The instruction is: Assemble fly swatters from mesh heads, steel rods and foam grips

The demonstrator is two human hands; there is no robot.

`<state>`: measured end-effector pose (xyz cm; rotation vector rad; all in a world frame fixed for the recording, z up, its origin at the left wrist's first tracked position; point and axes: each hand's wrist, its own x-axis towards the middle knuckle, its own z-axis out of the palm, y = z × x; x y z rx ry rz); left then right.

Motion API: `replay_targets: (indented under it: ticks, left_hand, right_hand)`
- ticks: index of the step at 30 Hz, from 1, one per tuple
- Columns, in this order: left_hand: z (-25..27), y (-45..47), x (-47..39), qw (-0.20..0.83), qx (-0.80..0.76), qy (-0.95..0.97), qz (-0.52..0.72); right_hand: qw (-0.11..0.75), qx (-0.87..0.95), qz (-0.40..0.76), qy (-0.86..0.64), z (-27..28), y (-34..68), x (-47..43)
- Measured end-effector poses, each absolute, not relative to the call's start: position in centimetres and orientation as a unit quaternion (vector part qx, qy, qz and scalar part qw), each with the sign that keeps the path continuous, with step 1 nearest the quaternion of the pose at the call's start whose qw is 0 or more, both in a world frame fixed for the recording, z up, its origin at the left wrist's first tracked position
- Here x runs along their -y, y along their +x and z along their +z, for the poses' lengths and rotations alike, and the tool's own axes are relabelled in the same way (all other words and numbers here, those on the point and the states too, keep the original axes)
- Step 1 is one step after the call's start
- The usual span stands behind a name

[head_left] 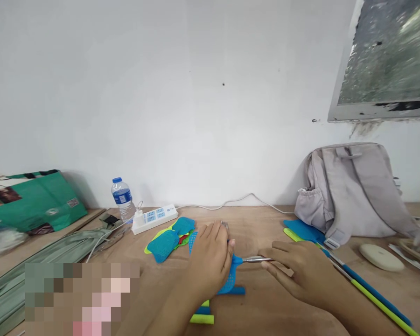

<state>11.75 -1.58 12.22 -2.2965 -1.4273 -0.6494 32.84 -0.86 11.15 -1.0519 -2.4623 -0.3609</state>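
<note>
My left hand (pixel 212 256) rests over a blue perforated fly swatter head (pixel 231 280), its fingers curled down on it and covering much of it. From the head's neck a thin metal rod (pixel 254 259) runs to the right. My right hand (pixel 297 268) pinches that rod near its far end between thumb and fingers. Left of my left hand lies a loose pile of blue, yellow-green and red swatter heads (pixel 164 245). Several blue and yellow-green handle tubes (pixel 202 319) lie partly hidden below my left forearm. Metal tips (pixel 224 224) show just beyond my left knuckles.
At right, swatters with blue and yellow-green handles (pixel 378 298) lie beside a grey backpack (pixel 353 191) and a pale oval object (pixel 381 257). A power strip (pixel 156 218), water bottle (pixel 122 198) and green bag (pixel 38 200) stand left. A white cable (pixel 227 202) runs along the wall.
</note>
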Motion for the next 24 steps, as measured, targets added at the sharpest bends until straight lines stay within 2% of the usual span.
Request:
replay_targets:
  ticks: [11, 18, 24]
  left_hand:
    - [11.8, 12.7, 2.0, 0.251, 0.516, -0.785, -0.232]
    - [12.6, 11.9, 2.0, 0.29, 0.505, -0.787, -0.203]
    - [13.7, 10.8, 2.9, 0.245, 0.42, -0.842, -0.235]
  right_hand:
    - [0.207, 0.894, -0.084, -0.387, 11.0, 32.5, 0.8]
    - [0.234, 0.889, 0.051, -0.39, 10.2, 31.1, 0.8]
    - [0.264, 0.861, 0.141, -0.411, 10.5, 30.1, 0.9]
